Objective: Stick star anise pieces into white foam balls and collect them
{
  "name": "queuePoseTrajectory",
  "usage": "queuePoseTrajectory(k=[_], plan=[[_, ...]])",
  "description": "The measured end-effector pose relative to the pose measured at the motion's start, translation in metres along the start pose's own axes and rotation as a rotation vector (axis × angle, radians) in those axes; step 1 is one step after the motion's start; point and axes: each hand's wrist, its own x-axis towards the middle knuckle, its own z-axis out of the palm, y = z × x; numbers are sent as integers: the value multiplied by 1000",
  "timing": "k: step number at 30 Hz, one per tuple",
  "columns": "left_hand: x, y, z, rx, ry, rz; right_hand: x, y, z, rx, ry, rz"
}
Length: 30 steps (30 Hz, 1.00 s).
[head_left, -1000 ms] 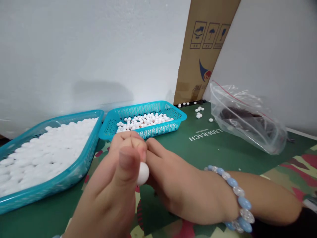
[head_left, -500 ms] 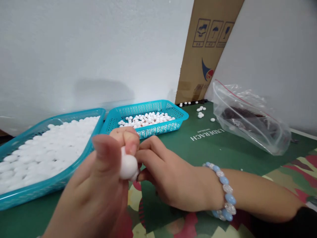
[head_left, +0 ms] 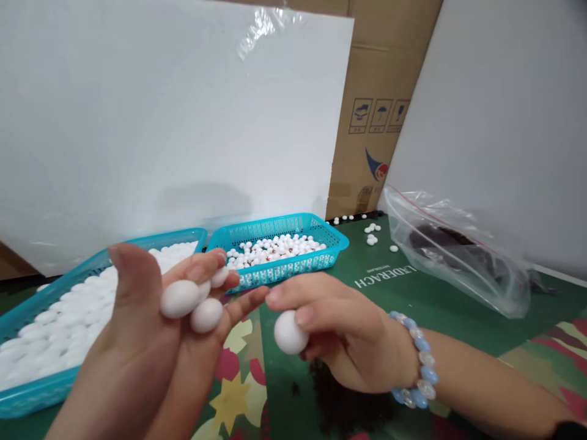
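Note:
My left hand point(head_left: 151, 348) is raised palm up and cradles three white oval pellets point(head_left: 180, 298) on its fingers. My right hand point(head_left: 339, 333), with a blue bead bracelet point(head_left: 415, 373) at the wrist, pinches one white pellet point(head_left: 288, 333) between thumb and fingers, just right of the left fingertips. Both hands hover over a green patterned mat point(head_left: 376, 287). Behind them stand a large teal basket point(head_left: 27, 391) full of white pellets and a smaller teal basket point(head_left: 275, 269) holding smaller white pieces.
A clear zip bag point(head_left: 463, 256) with dark contents lies at the right. Loose white pellets point(head_left: 372, 235) dot the mat near a cardboard box point(head_left: 380, 116). Dark crumbs point(head_left: 343, 403) lie on the mat under my right hand. White boards stand behind.
My hands have parted. The left palm has opened upward showing three pellets; the right hand has drawn away holding one pellet. The view has tilted up.

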Motion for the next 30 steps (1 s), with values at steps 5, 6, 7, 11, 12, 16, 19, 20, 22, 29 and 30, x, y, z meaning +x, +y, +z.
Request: queuePoseTrajectory(k=[5,6,7,11,12,16,19,20,22,29,30], plan=[[-1,3,1,-104,13,-44,-4,0,2,105,103,69],[-2,5,3,-104,5,-58,-5,0,2,115,118,81],[-4,7,4,-99,-3,-72,-6,0,2,124,132,87],[-2,9,5,-75,16,-69,-5,-1,0,107,174,102],[0,8,4,-68,28,-58,-4,-1,0,95,178,107],[5,3,2,-85,96,-17,-4,0,2,160,214,219],[6,1,0,-102,54,-1,-5,1,6,362,254,327],[6,0,-1,-98,11,5,-4,1,6,434,268,370],[6,0,-5,-86,-55,24,-4,1,7,553,297,467],[12,-4,-10,-112,-31,55,-2,-1,8,863,394,546],[12,-4,-9,-111,-35,49,-1,-1,8,883,376,543]])
